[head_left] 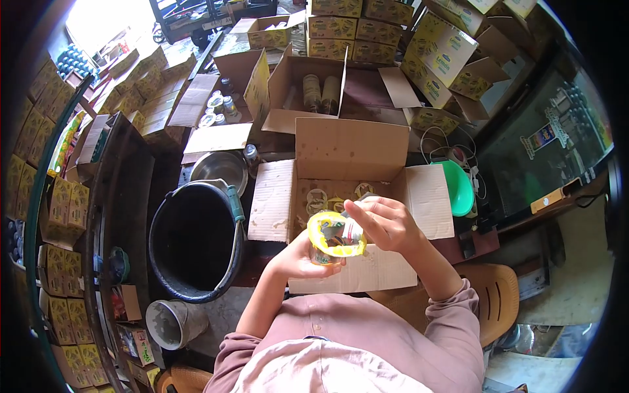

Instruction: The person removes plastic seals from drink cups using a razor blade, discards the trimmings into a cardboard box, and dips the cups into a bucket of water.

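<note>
My left hand [298,258] is wrapped round a small clear container with a bright yellow rim [314,230], tilted so its mouth faces me. Inside the opening shows a white piece with red print [354,232], beside darker bits I cannot make out. Close over the container's right side is my right hand [388,224], its fingers curled and the index finger bent forward. What those fingers grip, if anything, is hidden. Just beyond both hands stands an open cardboard box [350,147], with several round-topped containers [317,198] on its floor.
To the left are a large black bucket [157,242], a metal bowl [239,171] and a grey pail [157,324]. A green bowl [455,187] stands right of the box. Behind it, another open carton [278,98] holds jars; stacked yellow cartons [331,29] rise further back.
</note>
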A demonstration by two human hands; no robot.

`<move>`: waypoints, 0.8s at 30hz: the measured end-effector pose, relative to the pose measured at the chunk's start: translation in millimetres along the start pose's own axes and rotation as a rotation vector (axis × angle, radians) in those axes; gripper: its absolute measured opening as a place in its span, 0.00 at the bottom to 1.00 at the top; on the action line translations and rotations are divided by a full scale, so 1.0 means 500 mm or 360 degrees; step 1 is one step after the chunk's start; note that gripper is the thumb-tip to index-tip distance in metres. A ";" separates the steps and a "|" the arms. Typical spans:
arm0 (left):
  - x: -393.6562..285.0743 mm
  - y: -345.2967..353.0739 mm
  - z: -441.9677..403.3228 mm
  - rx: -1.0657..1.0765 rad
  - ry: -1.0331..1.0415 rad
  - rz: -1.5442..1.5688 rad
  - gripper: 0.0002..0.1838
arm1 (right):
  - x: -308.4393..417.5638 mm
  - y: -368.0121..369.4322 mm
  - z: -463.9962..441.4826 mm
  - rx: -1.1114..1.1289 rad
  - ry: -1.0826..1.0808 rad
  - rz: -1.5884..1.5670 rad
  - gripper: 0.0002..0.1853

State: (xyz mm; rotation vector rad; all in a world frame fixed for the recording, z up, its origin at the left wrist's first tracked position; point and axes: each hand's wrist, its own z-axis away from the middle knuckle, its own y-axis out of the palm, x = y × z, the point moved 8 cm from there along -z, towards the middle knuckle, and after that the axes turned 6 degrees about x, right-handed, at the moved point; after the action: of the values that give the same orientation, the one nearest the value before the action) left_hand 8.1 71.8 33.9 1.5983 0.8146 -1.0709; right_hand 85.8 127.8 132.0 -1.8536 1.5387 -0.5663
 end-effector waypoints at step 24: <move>-0.064 -0.029 0.005 -0.0750 0.0497 -0.1140 0.32 | -0.021 0.002 -0.004 0.0122 0.0221 0.0119 0.25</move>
State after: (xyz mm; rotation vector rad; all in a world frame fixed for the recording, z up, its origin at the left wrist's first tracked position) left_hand -17.7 73.4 58.1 1.0888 1.7933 -1.0006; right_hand 81.4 137.5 133.7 -1.7227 1.6452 -0.7225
